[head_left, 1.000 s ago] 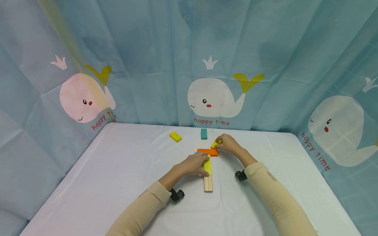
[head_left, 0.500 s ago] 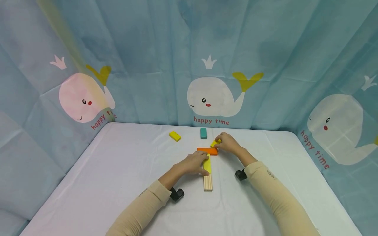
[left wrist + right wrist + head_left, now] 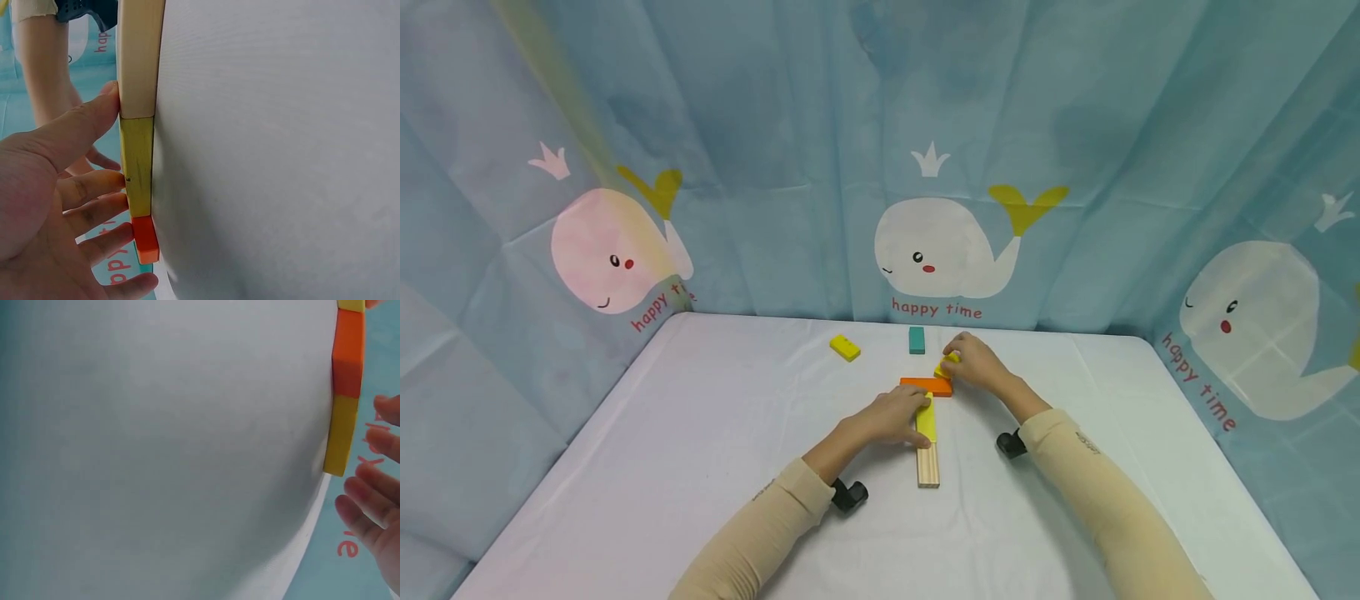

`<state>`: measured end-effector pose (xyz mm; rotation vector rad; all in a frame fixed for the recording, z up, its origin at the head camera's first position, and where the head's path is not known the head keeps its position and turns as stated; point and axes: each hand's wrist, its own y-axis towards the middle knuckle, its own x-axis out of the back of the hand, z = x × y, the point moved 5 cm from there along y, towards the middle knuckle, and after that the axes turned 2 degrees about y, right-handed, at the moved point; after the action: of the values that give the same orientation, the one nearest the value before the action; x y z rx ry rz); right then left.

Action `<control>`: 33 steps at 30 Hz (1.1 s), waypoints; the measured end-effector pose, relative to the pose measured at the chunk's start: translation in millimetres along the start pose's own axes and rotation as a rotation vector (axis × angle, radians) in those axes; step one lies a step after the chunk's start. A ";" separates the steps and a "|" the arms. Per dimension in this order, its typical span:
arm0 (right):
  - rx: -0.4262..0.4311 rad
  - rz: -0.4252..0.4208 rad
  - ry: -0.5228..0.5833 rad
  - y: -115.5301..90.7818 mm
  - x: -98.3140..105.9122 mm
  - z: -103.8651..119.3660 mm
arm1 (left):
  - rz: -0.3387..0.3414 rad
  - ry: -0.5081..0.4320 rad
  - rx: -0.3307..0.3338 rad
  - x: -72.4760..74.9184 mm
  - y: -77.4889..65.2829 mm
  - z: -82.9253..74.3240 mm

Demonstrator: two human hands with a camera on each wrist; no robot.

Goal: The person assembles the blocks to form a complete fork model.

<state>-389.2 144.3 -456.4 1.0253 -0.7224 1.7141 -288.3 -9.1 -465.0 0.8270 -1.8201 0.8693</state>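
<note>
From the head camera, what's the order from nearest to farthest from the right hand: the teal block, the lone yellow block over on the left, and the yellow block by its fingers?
1. Yellow block, right by the fingers of the right hand.
2. Teal block, left of that hand.
3. Lone yellow block, much farther left.

Three yellow blocks (image 3: 845, 347), one orange block (image 3: 926, 387), one teal block (image 3: 917, 340), one bare-wood block (image 3: 928, 465) and two hands (image 3: 891, 417) show.

Right hand (image 3: 976, 364) slightly higher in head view
</note>
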 end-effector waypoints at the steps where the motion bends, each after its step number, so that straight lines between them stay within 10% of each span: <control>1: 0.001 -0.005 0.002 1.1 0.6 0.1 | -0.001 -0.001 -0.001 0.2 -0.2 -0.2; 14: -0.008 -0.080 -0.008 25.9 2.9 1.1 | 0.001 0.017 -0.003 0.8 -0.6 0.3; 33: -0.024 0.069 0.070 52.4 -4.0 16.9 | -0.004 -0.006 -0.018 0.1 -0.3 1.4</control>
<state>-432.4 110.3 -452.4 0.9293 -0.7390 1.7871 -288.7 -10.4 -465.3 0.8223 -1.8287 0.8472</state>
